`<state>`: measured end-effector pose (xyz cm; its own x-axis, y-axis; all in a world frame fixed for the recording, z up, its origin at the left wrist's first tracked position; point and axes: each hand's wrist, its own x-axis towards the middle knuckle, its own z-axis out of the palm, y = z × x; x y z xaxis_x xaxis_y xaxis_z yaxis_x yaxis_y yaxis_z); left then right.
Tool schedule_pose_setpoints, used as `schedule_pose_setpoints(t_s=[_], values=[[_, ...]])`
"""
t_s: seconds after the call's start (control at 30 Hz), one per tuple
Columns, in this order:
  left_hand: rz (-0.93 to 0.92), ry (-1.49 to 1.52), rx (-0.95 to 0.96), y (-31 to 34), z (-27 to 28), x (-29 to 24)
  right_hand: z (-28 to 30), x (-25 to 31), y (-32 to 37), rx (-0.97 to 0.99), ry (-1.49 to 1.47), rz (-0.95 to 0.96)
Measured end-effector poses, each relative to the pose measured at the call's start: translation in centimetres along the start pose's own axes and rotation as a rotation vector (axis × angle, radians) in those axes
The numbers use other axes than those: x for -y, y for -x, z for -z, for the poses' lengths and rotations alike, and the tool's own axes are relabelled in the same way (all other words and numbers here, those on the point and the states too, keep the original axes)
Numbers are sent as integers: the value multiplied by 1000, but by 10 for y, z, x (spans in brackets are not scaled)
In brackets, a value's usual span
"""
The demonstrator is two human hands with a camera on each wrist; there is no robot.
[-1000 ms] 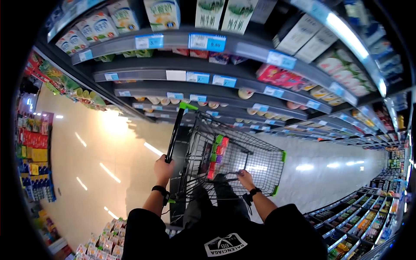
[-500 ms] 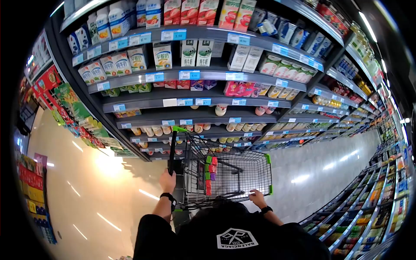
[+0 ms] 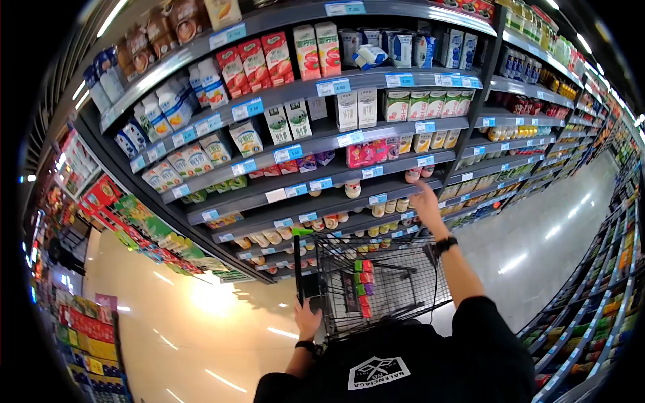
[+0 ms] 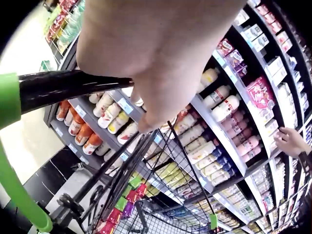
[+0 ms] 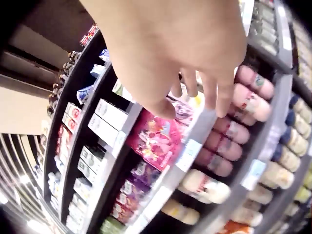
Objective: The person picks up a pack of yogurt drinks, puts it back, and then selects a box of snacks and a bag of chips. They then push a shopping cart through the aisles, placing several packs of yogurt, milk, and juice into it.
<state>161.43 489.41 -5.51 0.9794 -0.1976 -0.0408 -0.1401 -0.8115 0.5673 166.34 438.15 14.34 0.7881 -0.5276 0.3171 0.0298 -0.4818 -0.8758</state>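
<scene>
Here, pink bottles (image 5: 231, 130) near unclenched right hand (image 5: 192, 53); left hand (image 3: 308, 320) at handle (image 4: 58, 89), grip unclear.

A black wire cart (image 3: 401, 289), green-trimmed, stands at lower centre of the head view; pink bottles (image 3: 412, 176) stand on a shelf (image 3: 342, 207) right of centre.

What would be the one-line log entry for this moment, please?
left hand: on cart handle | right hand: near pink bottles, contact unclear | cart: colourful packs inside
</scene>
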Motion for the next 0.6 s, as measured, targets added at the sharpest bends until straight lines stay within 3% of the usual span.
schedule_pose_setpoints(t_s=[0.03,0.07,0.2,0.33,0.53,0.6], values=[[-3,23,-18,2,-5,7,-10,-7,-29,-90,-78,223],[-7,44,-35,3,-10,15,-20,-18,-62,-52,-164,121],[-16,-6,-62,15,-24,40,-54,6,-128,-245,-238,209],[28,-28,-36,28,-23,45,-67,29,-154,-435,-50,289],[98,-74,78,40,-9,40,-92,34,-159,-428,-24,121],[38,-86,137,40,-4,47,-89,53,-147,-511,21,180]])
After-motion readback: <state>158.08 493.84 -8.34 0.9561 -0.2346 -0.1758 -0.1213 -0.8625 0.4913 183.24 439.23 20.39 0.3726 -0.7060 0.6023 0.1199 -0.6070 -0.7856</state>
